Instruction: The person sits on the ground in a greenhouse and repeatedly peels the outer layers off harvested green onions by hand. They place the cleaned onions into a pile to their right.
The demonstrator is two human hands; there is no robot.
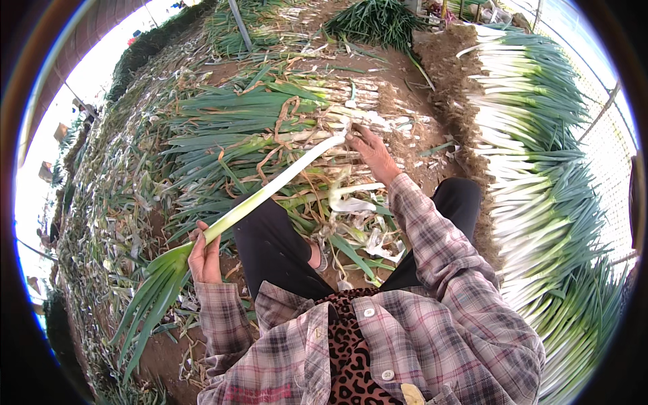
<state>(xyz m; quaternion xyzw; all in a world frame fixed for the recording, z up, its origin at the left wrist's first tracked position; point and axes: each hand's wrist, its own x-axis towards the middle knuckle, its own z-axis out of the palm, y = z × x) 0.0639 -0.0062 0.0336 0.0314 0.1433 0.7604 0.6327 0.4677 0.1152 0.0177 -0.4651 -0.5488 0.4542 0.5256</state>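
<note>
A long green onion (277, 181) slants across my knees, its white shaft bare and its green leaves hanging down at the lower left. My left hand (205, 258) is wrapped round it where the shaft turns into leaves. At the root end, the fingers of my right hand (372, 154) pinch the white base. Just beyond lies a pile of unpeeled green onions (229, 121), with dry brown leaves among them and their roots toward the right. Pale peeled skins (354, 204) lie on the ground between my legs.
On the right, a long row of clean white-stemmed green onions (520, 196) lies with roots inward and leaves outward. A dark green bunch (378, 23) sits at the far side. Leaf scraps (115, 223) cover the ground at left. A metal post (239, 25) stands at the back.
</note>
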